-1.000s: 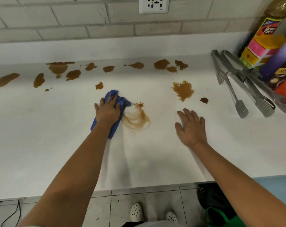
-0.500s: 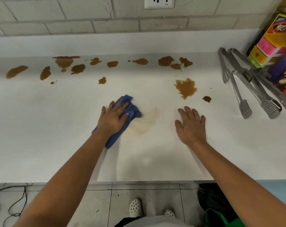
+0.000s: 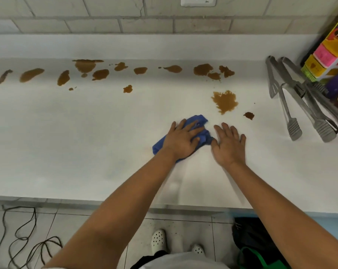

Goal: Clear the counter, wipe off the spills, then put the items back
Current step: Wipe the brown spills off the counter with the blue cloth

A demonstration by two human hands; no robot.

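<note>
One head-worn, wide-angle view looks forward and steeply down from above the counter (image 3: 86, 133), close enough that both forearms run in from 6 o'clock. It faces the tiled wall (image 3: 145, 24) at 12 o'clock, with the socket (image 3: 198, 1) cut by the top edge, tongs (image 3: 307, 105) at 3 o'clock, and floor (image 3: 71, 226) and shoes (image 3: 158, 240) along the bottom. Straight lines bow toward the edges.

Blue cloth (image 3: 200, 123), crumpled, flat on worktop (image 3: 77, 142) mid-right, nearer front edge. Brown spills (image 3: 225, 101) just behind it & in a row along back edge. Two metal tongs (image 3: 307, 105) lie by right edge.
</note>
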